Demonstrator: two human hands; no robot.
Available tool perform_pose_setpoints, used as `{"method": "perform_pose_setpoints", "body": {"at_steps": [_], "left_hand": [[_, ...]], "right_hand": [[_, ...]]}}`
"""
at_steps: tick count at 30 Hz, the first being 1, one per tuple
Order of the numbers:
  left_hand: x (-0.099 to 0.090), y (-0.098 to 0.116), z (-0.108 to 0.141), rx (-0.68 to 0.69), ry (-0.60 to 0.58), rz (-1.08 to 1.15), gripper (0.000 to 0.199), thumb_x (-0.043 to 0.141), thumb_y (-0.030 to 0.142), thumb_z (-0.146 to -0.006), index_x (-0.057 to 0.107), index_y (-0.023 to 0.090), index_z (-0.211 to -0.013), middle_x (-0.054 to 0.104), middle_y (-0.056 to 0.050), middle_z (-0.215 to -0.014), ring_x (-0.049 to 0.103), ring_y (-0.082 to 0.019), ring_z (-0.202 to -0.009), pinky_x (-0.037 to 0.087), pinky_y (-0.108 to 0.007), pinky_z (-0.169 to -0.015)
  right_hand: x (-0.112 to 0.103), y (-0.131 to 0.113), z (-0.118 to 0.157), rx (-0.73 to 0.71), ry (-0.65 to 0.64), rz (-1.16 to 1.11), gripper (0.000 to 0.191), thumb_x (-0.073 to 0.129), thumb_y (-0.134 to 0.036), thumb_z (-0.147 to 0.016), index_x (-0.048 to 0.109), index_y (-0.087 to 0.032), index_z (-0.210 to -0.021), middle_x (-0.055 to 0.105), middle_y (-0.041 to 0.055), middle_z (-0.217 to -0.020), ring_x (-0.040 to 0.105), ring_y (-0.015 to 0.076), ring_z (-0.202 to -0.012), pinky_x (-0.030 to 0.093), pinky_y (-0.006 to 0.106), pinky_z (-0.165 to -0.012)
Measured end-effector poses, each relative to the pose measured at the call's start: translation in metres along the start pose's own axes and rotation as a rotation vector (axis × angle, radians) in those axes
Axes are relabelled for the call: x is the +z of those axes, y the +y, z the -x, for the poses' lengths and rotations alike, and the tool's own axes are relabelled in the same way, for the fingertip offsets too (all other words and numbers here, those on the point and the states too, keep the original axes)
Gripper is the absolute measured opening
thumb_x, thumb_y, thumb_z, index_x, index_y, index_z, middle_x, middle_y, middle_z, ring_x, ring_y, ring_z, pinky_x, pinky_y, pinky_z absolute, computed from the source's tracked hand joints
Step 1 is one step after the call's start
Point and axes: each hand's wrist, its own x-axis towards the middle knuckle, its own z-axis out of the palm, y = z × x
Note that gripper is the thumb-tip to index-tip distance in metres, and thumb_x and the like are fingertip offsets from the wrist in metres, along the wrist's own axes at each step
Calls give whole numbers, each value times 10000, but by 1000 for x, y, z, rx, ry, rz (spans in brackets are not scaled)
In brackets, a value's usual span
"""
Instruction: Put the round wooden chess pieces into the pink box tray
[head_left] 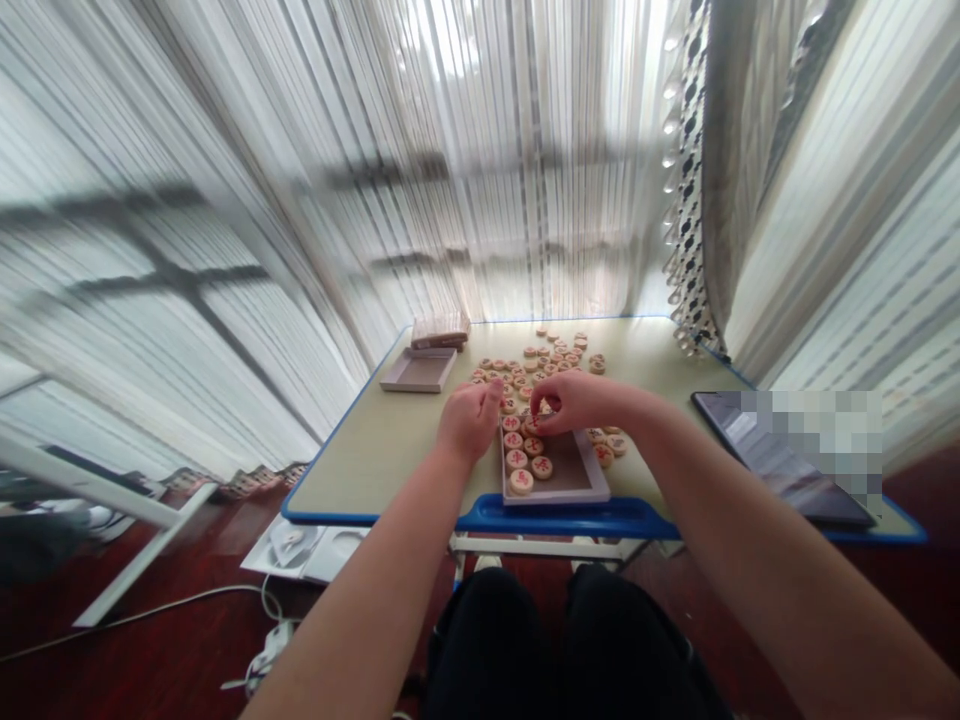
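Note:
A shallow box tray (pixel 559 497) sits at the table's near edge. Along its left side lie round wooden xiangqi pieces with red characters, among them a horse piece (pixel 521 482) at the near corner. My right hand (pixel 571 400) reaches over the tray from the right, its fingers pinched on a xiangqi piece (pixel 532 424) low over the second column. Beside the tray's far left corner, my left hand (pixel 469 416) is closed with the thumb on top; what it holds, if anything, is hidden. More loose xiangqi pieces (pixel 564 366) are scattered beyond both hands.
At the back left stand a box lid (pixel 420 372) and a brown flat box (pixel 440 331). A dark tablet-like slab (pixel 780 460) lies on the right of the blue-edged table (pixel 375 450). Curtains (pixel 480 180) hang behind; a cable and white charger (pixel 270 650) are on the floor.

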Motion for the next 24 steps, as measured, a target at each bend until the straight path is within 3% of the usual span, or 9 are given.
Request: {"method": "perform_pose_setpoints", "body": {"at_steps": [14,19,22,24], "left_hand": [[-1,0,1,31,-11,31,521,295,416,-915,600,190,-558,652,-37,-625,591,-153,-719,429,-272,-751],[0,-2,1,-26,29,24,525,277,411,-918,621,190,-588,656,-40,-626,600,-166,-743,433,-281,-756],[1,-4,0,-85,69,34,536,255,398,-923,640,188,-615,669,-40,-653,615,-170,-766,439,-284,-774],[2,-5,-1,-103,76,30,540,254,398,-922,643,186,-613,672,-39,-656,620,-171,-768,443,-285,-775]], "right_hand": [[4,2,-4,12,-42,-86,328,682,-414,-635,667,-198,-880,516,-33,-635,438,94,-564,309,217,-535],[1,3,-3,10,-41,-101,370,692,-439,-621,666,-197,-899,519,-37,-631,436,93,-557,305,217,-527],[3,9,-6,18,-10,-113,359,660,-446,-659,667,-193,-913,543,-26,-643,459,102,-563,320,218,-525],[7,15,-11,28,88,-110,296,599,-400,-728,675,-186,-919,579,-4,-683,492,116,-600,357,226,-561]]}}
